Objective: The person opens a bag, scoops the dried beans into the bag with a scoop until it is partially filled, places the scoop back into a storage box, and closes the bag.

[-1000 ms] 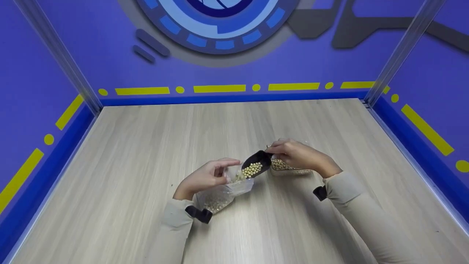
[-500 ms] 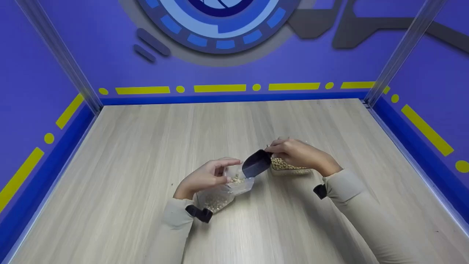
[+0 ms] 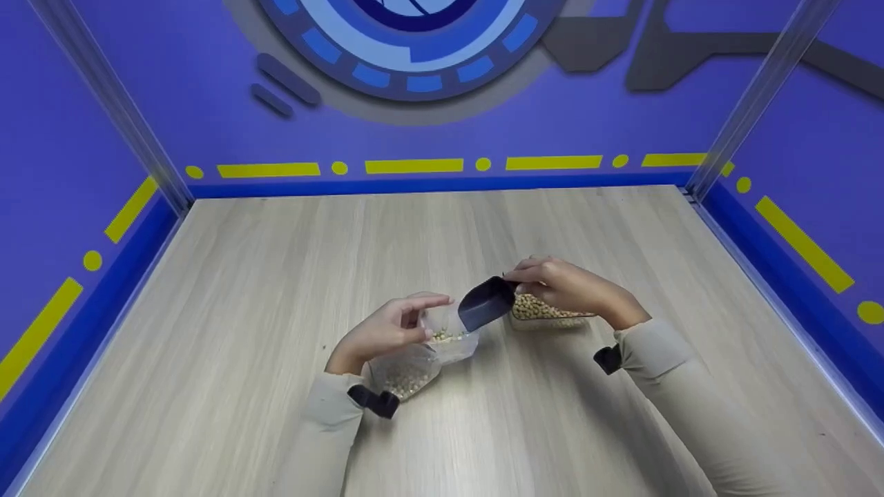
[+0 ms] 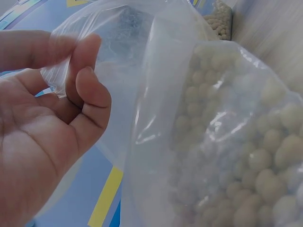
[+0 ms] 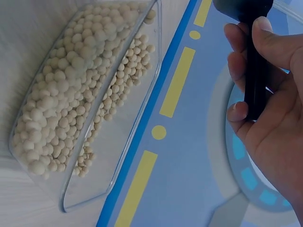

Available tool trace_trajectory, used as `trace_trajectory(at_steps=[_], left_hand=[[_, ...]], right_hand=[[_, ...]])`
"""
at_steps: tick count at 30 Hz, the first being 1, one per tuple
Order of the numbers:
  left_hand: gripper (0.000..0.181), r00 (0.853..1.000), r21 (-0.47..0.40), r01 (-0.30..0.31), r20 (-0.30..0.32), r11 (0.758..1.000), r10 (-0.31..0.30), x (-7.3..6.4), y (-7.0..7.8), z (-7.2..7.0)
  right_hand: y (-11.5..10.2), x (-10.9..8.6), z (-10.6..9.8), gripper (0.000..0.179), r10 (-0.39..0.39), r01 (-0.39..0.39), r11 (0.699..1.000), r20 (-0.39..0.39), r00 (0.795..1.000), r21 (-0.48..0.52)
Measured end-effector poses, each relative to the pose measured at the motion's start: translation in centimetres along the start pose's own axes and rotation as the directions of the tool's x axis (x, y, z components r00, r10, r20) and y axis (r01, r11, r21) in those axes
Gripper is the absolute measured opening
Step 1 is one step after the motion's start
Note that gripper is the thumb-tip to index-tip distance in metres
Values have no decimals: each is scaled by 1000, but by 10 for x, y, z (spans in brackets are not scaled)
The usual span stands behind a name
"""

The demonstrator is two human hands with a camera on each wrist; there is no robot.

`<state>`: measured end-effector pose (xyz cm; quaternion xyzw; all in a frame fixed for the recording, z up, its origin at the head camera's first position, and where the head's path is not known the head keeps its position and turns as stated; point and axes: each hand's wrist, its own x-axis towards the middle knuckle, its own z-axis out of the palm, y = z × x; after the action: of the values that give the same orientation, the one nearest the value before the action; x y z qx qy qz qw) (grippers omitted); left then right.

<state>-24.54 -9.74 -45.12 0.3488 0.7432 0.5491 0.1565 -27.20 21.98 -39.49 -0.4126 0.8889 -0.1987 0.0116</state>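
My left hand [image 3: 383,333] pinches the mouth edge of a clear plastic bag [image 4: 151,99] between thumb and fingers. Round, pale dried beans [image 4: 255,175] fill the bag's lower part, and more show just inside its mouth. With my right hand [image 3: 573,286] I grip the handle [image 5: 256,75] of a black scoop [image 3: 487,304]. The scoop tilts down to the left, its tip at the bag's mouth; no beans show in its bowl. Under my right hand stands a clear rectangular container [image 3: 549,323], holding many of the same beans [image 5: 71,94].
Everything stands on a wood-grain tabletop [image 3: 276,276]. Blue panels [image 3: 442,138] with yellow marks border its back and both sides, joined by metal corner posts [image 3: 753,103]. Black camera straps sit at both cuffs.
The beans in the scoop have slid out into the bag's mouth. My right hand has lifted slightly up and right with the scoop. The left hand stays almost still on the bag.
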Motion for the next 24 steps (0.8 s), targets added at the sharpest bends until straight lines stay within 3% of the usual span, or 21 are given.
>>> trace_trajectory(at_steps=[9,17,24], left_hand=[[55,1000,-60,22,-7,998,-23,-5,3,-5],[55,1000,-54,-6,-17,999,5,-11,7,-14],[56,1000,-47,8,-8,999,-8,-13,14,-22]], right_hand=[[15,-13,-9,30,19,-16,999,-74,997,41],[30,-29,-20,31,54,-50,998,-118,991,36],[48,-46,-31,30,103,-110,993,-143,984,-45]])
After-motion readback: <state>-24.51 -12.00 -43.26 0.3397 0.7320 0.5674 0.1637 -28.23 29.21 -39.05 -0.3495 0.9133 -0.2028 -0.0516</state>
